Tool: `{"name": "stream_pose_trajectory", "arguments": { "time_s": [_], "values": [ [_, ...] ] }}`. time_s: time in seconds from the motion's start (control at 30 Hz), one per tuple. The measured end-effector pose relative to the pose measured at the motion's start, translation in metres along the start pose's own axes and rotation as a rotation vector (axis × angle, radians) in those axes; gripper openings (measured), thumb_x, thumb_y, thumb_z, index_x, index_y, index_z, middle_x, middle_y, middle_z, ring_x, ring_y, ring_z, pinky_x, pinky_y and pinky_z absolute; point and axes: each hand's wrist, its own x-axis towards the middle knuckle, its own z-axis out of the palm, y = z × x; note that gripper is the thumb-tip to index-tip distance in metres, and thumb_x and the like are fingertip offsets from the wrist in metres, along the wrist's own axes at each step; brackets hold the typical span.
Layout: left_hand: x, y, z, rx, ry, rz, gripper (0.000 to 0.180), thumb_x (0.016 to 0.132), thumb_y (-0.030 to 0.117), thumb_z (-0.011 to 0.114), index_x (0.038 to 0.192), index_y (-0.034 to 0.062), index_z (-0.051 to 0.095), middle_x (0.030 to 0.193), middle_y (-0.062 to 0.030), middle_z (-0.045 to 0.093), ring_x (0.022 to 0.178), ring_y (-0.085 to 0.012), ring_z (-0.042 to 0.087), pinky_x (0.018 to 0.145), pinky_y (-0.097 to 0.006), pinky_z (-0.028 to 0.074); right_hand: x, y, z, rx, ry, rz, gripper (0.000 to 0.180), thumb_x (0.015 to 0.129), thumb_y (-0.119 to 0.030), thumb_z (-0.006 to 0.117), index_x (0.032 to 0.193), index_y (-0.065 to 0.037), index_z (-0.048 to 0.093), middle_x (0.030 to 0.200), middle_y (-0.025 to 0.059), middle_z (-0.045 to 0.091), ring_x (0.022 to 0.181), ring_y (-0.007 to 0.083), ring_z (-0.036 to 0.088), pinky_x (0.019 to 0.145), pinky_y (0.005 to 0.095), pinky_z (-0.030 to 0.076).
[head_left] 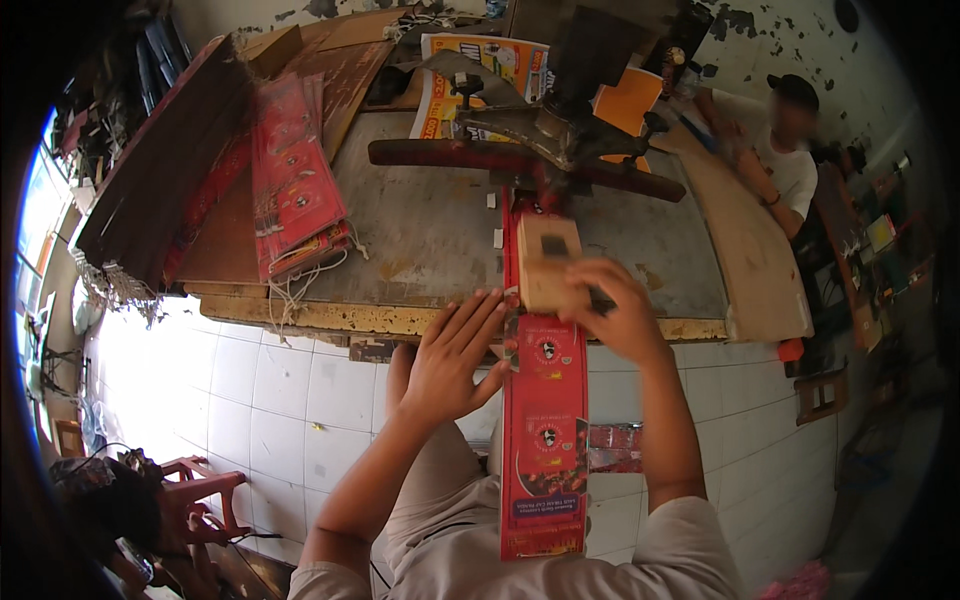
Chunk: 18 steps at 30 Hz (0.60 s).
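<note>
A long red printed strip [546,400] of packaging runs from under the dark machine, over the table's front edge and down across my lap. My left hand [455,355] lies with its fingers stretched out along the strip's left edge, at the front of the table. On top of the strip sits a pale wooden block [545,285] with a dark square opening; motion smears it a little. The fingers of my right hand [615,308] are bent round the block's right side. What lies under the block is hidden.
Beyond the block stands a dark metal machine with a wide crossbar [440,153]. A stack of red printed strips [292,175] with white strings lies at the left, beside dark boards [160,180]. Another person [785,155] sits at the far right. A red stool [205,495] stands lower left.
</note>
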Motion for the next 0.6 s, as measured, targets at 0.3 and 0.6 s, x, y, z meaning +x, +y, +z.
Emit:
{"name": "stream_pose_trajectory", "arguments": {
  "time_s": [0.3, 0.6],
  "values": [
    [-0.046, -0.026, 0.046, 0.258, 0.157, 0.031, 0.062, 0.108, 0.045, 0.06, 0.158, 0.0085, 0.063, 0.172, -0.0103, 0.057, 0.164, -0.0344, 0.045, 0.138, -0.055, 0.013, -0.094, 0.087, -0.147, -0.18, 0.356, 0.522, 0.042, 0.099, -0.029, 0.09, 0.129, -0.004, 0.076, 0.13, 0.0116, 0.079, 0.123, 0.0271, 0.073, 0.106, 0.0415, 0.056],
    [-0.04, -0.027, 0.063, 0.29, 0.248, 0.055, 0.059, 0.106, 0.041, 0.063, 0.155, 0.007, 0.065, 0.169, -0.0121, 0.06, 0.165, -0.0351, 0.043, 0.139, -0.057, 0.009, -0.127, 0.275, -0.24, -0.727, 0.472, 0.492, 0.045, 0.11, -0.016, 0.074, 0.154, -0.008, 0.065, 0.155, 0.024, 0.062, 0.142, 0.0432, 0.062, 0.118, 0.0511, 0.051]
  ]
}}
